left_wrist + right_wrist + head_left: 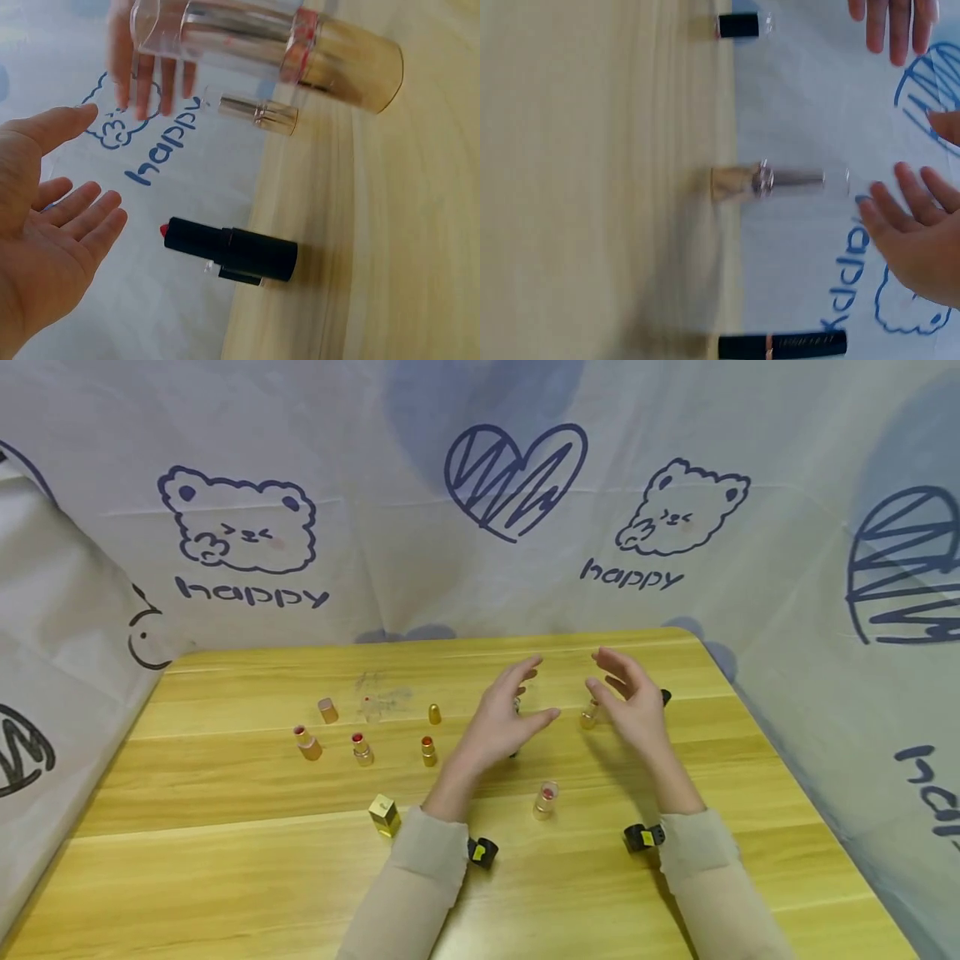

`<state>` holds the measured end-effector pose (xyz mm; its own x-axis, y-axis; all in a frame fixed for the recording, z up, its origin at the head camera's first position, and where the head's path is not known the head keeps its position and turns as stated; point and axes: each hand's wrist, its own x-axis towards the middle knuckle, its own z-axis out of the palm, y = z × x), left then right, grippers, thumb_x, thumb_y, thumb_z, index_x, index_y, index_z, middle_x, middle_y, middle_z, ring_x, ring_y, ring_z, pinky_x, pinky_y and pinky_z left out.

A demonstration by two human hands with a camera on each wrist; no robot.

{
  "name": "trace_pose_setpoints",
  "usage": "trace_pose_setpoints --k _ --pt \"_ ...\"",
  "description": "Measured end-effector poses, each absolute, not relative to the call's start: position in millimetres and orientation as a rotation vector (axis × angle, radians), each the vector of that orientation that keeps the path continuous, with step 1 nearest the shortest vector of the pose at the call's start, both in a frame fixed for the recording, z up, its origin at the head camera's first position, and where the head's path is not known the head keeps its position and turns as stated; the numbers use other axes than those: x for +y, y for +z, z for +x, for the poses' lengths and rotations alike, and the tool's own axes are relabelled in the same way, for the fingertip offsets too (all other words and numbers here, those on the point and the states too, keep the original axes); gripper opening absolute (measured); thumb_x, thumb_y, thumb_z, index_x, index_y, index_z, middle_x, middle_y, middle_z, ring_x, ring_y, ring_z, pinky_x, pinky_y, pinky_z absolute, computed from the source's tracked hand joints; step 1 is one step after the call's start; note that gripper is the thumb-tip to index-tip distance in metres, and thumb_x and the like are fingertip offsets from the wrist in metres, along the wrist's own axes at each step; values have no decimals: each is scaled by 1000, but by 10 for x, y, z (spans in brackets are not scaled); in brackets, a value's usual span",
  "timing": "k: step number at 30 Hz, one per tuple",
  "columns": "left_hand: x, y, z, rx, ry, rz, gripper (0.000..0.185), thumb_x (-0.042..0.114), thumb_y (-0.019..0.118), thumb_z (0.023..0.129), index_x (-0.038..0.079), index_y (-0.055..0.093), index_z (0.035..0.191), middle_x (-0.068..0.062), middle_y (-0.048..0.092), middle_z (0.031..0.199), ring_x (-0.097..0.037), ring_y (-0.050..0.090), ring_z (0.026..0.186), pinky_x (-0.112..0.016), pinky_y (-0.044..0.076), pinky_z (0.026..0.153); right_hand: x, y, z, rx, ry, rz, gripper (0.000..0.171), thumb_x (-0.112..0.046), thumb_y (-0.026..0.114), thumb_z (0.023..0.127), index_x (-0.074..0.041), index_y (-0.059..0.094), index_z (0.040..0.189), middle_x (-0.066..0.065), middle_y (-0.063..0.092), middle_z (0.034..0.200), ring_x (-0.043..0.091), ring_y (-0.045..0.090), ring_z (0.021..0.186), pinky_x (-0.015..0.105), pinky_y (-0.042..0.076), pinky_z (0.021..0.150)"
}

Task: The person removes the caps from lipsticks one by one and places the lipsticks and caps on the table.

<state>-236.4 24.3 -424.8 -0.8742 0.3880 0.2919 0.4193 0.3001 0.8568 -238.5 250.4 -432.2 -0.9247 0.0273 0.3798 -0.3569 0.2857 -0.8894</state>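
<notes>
Both hands hover above the table, palms turned toward each other with a gap between them. My left hand has its fingers extended and thumb apart, holding nothing. My right hand is likewise loosely spread and holds nothing. Below the right hand stands a gold-based lipstick with a clear cap. A black lipstick with a red tip stands near the left hand, mostly covered by it in the head view. Closer to the forearms is another clear-capped lipstick. A capped black lipstick tube stands beyond the right hand.
On the left side stand uncapped lipsticks, among them a pink-gold one, a silver-based one and a gold one. Near them are a pink-gold cap, a rounded gold cap and a square gold tube. A printed cloth hangs behind.
</notes>
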Motion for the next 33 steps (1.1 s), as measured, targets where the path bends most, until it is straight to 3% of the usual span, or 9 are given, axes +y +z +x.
trace_pose_setpoints --k 8,13,19,33 --pt "359 -4251 -2381 -2478 -1677 -873 77 18 75 98 12 33 162 -6 44 158 -22 53 136 -34 48 111 2744 -4357 -2412 -2667 1749 155 76 -20 69 102 -3 27 163 21 44 158 42 45 143 56 42 115" --pt "461 -4278 -2377 -2568 -1711 -901 69 20 66 104 11 31 163 -8 48 153 -20 58 128 -35 53 105 2794 -4427 -2471 -2787 1700 169 68 -16 66 103 0 32 160 24 47 153 43 50 139 54 48 110" --pt "531 -4316 -2362 -2719 -1651 -866 65 21 60 107 12 29 164 -7 46 154 -20 57 129 -32 54 101 2806 -4472 -2484 -2846 1616 156 58 -16 64 105 -1 42 155 22 51 149 43 53 136 53 50 108" --pt "685 -4356 -2359 -2788 -1600 -917 63 19 55 109 9 26 164 -11 41 158 -25 48 140 -35 47 112 2835 -4466 -2422 -2774 1573 79 41 -19 65 104 -2 58 141 21 61 138 38 61 126 46 55 101"
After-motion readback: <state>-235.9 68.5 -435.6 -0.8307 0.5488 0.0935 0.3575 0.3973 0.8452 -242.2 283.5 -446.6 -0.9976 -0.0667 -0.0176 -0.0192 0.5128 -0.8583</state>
